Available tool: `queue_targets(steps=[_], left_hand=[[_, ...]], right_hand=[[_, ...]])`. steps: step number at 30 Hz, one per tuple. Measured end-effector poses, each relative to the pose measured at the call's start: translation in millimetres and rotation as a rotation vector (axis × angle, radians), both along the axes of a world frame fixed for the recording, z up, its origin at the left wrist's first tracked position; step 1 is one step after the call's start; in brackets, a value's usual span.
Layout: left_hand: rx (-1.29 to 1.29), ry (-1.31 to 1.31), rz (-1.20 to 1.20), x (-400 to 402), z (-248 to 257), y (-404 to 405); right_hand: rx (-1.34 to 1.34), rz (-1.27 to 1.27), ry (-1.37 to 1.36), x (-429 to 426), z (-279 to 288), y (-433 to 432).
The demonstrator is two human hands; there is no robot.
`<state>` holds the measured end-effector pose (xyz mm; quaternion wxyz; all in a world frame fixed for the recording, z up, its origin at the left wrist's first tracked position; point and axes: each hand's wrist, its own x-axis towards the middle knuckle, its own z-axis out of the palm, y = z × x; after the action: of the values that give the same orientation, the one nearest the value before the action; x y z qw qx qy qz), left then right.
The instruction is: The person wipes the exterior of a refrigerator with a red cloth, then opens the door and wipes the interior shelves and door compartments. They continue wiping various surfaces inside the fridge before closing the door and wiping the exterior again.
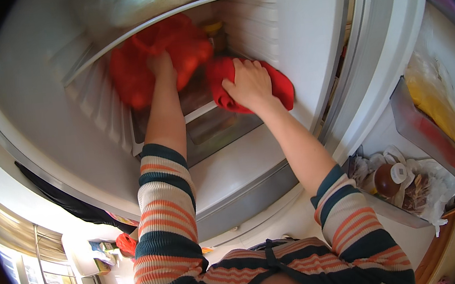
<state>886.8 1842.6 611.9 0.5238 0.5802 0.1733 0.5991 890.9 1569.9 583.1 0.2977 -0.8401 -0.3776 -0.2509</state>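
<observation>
In the lower compartment of a fridge, my left hand (161, 65) grips the gathered top of a bulging red plastic bag (129, 75). The bag's folds hide most of my fingers, and round shapes press out through its thin film. To the right, my right hand (251, 83) lies over a folded red cloth (283, 87), thumb on its left part and fingers bent over the top. The cloth is near the right inner wall, above the front of a clear drawer (226, 127). Behind it stands a jar with a yellow lid (214, 30), blurred and in shade.
Above my hands runs a shelf's white front edge (178, 9), with a filled clear plastic bag (148, 1) on that shelf. The open fridge door at right carries a bin (428, 127) with a yellow package, and a lower bin with a brown bottle (386, 183) and plastic bags.
</observation>
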Motion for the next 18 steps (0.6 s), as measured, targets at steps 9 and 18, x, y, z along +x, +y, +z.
queue_targets(steps=[9,18], left_hand=[[-0.508,-0.338,-0.304,0,22,9],[-0.532,-0.545,-0.437,-10,32,22]], right_hand=[[-0.21,0.037,-0.015,57,17,44],[-0.324,0.216,0.039,45,15,82]])
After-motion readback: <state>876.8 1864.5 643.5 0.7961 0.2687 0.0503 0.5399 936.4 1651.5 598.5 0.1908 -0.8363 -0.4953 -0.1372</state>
